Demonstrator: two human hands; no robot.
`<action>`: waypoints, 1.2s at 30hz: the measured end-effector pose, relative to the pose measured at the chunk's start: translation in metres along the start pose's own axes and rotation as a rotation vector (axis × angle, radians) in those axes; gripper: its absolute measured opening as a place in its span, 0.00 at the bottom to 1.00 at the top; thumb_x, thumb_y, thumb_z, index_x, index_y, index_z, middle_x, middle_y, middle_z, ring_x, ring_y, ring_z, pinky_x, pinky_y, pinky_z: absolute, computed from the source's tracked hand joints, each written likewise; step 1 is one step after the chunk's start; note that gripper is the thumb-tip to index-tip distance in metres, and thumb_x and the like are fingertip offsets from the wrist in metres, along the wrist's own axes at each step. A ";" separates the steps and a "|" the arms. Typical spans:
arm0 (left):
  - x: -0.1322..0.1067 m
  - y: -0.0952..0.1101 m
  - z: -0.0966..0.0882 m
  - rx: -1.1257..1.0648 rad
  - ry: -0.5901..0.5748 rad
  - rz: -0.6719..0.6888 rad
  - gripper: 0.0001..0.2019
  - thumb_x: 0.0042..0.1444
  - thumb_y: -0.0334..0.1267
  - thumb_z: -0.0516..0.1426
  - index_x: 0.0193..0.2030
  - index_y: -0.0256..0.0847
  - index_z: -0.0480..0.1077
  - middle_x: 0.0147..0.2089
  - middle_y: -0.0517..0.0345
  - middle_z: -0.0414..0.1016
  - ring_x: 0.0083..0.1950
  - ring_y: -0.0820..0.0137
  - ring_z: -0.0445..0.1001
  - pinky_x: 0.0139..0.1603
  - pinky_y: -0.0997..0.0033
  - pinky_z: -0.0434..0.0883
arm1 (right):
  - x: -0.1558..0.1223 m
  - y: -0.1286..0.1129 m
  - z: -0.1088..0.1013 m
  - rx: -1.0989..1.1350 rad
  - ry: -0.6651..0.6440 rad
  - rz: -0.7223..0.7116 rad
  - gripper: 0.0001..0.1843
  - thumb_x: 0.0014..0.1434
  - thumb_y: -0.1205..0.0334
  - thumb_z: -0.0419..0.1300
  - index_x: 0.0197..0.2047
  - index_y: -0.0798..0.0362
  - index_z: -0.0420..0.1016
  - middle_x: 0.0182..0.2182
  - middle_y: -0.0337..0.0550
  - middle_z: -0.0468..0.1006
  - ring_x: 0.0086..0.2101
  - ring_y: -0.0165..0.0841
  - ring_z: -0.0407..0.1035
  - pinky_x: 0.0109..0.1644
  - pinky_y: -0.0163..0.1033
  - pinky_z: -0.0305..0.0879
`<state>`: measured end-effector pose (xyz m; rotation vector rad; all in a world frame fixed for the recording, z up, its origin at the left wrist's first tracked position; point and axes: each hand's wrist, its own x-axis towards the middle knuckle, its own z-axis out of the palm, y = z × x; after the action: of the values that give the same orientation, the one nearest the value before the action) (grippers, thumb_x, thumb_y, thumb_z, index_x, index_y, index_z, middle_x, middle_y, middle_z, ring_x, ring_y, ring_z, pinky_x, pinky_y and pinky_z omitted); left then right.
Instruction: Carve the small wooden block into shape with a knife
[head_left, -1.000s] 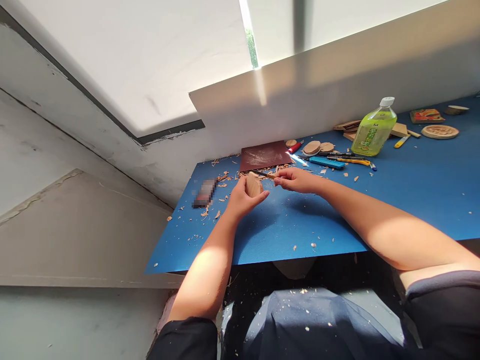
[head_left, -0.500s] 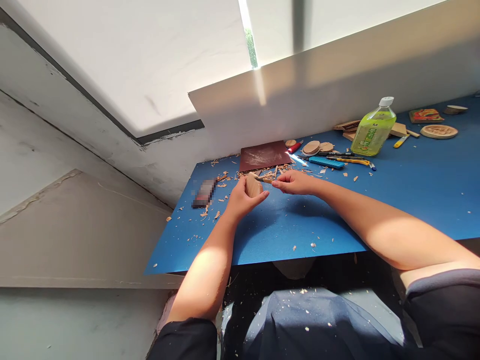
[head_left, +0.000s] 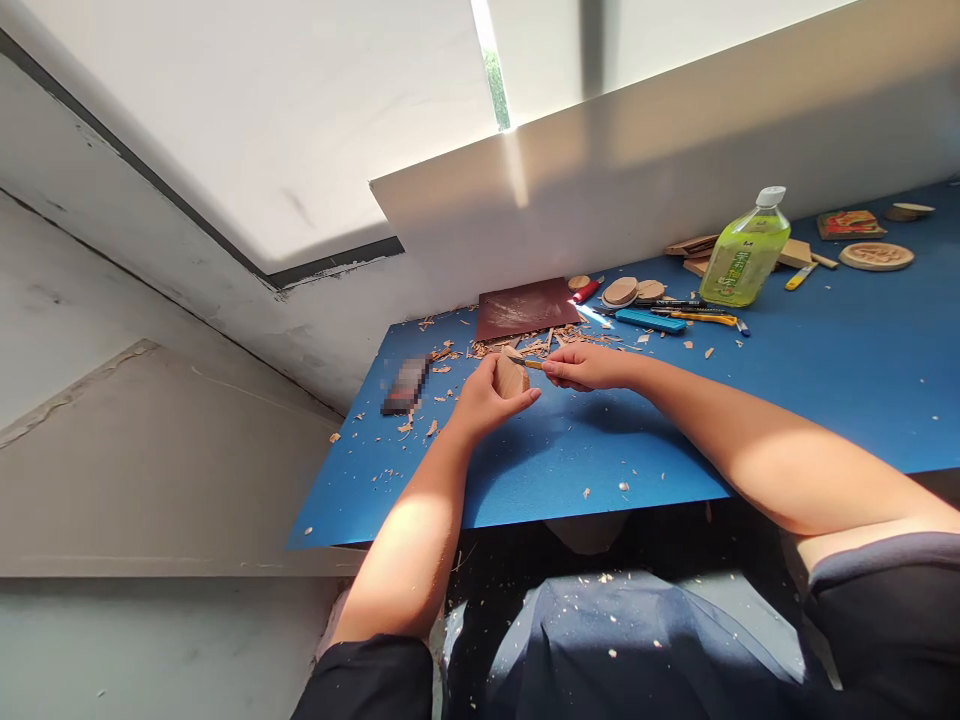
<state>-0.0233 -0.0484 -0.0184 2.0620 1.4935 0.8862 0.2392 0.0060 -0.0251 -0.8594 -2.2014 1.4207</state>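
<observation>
Left hand: the left hand [head_left: 484,400] curls around the carved wood piece, cradling it in the palm and fingers, closed only as far as the wood's curve allows.
Right hand: the right hand [head_left: 585,367] is nearly closed in a tight pinch on the yellow-handled small carving knife [head_left: 531,364], whose blade reaches the top of the wood; exact contact is too small to tell.
Wood look: the carved wood piece [head_left: 511,377] is pale, smooth and rounded, with its far end partly hidden by the fingers.
Wood handling: it should be light and stiff, but its rounded faces may slip, so a full cupped hold behind the blade's line looks safest.
Wood place: it is in the hands, over the blue bench [head_left: 600,460], close to the wood shavings [head_left: 525,345].
Things about: a dark red sheet of sandpaper [head_left: 527,308] lies beyond the shavings. Farther right are wooden discs [head_left: 620,291], a blue-handled tool [head_left: 651,320] and a green plastic bottle [head_left: 746,255]. A blurred object [head_left: 406,386] lies to the left.
</observation>
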 end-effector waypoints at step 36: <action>0.003 -0.001 0.023 -0.152 0.293 -0.042 0.38 0.49 0.63 0.75 0.58 0.44 0.69 0.52 0.52 0.80 0.49 0.60 0.79 0.51 0.61 0.75 | 0.024 0.007 0.039 0.341 0.182 -0.059 0.32 0.68 0.24 0.57 0.36 0.47 0.64 0.21 0.28 0.56 0.21 0.27 0.47 0.23 0.35 0.45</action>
<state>-0.0064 -0.0451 -0.0346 1.8452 1.5534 1.2874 0.1995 -0.0021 -0.0482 -0.7620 -1.7692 1.5627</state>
